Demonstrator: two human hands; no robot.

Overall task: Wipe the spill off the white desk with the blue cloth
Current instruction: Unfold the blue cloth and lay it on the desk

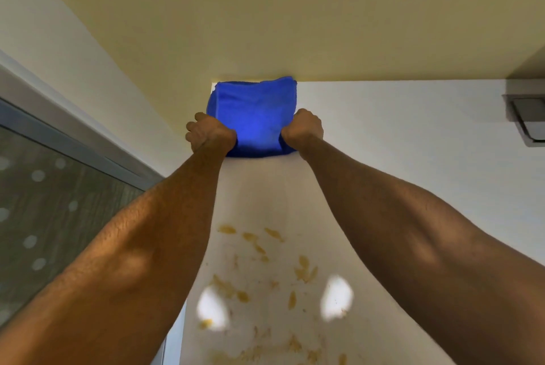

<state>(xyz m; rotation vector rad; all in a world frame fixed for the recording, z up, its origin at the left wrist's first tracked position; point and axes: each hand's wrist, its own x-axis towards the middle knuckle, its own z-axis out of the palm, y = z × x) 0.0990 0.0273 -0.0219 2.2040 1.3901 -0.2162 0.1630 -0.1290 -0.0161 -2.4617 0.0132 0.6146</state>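
Observation:
The blue cloth (253, 117) lies at the far left corner of the white desk (398, 134), against the yellowish wall. My left hand (211, 131) grips its left edge and my right hand (302, 128) grips its right edge, both fists closed on the fabric. The near hem of the cloth bunches under my wrists. A yellow-brown spill (265, 276) of smears and blobs spreads over the desk between my forearms, close to me and well short of the cloth.
A window with a grey frame (59, 187) runs along the left, beside the desk's left edge. A grey box-like fixture (528, 117) sits at the far right of the desk. The yellowish wall (265, 10) closes off the back.

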